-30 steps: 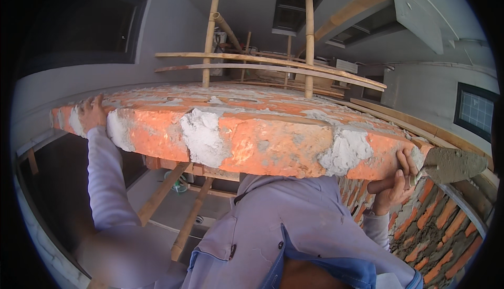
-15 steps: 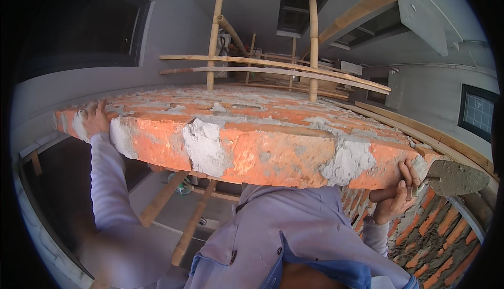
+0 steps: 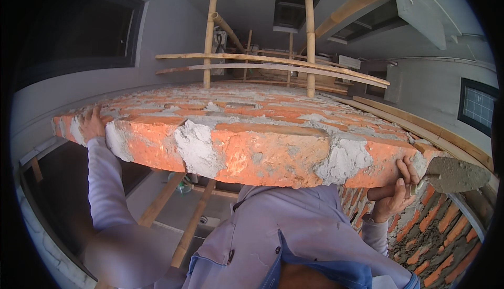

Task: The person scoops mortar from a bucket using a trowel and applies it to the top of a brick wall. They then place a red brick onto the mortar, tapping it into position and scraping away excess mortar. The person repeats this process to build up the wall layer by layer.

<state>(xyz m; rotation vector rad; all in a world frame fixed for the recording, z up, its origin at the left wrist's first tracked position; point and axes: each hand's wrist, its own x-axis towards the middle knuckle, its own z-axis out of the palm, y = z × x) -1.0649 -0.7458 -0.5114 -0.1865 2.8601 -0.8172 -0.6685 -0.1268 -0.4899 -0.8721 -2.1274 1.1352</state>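
Observation:
A wall of orange bricks (image 3: 273,160) with grey mortar (image 3: 199,147) in its joints runs across in front of my body. At its far left end my left hand (image 3: 92,125) lies on the top edge, fingers stretched over the brick, holding nothing loose. My right hand (image 3: 392,197) is by the right end, closed around the wooden handle of a trowel (image 3: 455,175). Its mortar-smeared blade points right, past the corner of the wall. The fingertips of that hand touch or nearly touch the brick face.
Upright bamboo poles (image 3: 310,42) and crosswise wooden strips (image 3: 236,58) stand beyond the wall. A thick bamboo pole (image 3: 362,4) slants at upper right. Below left are wooden poles (image 3: 193,223). More brickwork with rough mortar (image 3: 436,236) shows at lower right. A dark window (image 3: 79,32) is at left.
The whole view has shifted slightly, so the wall and poles sit a little farther left. Both hands keep their places on the wall and trowel.

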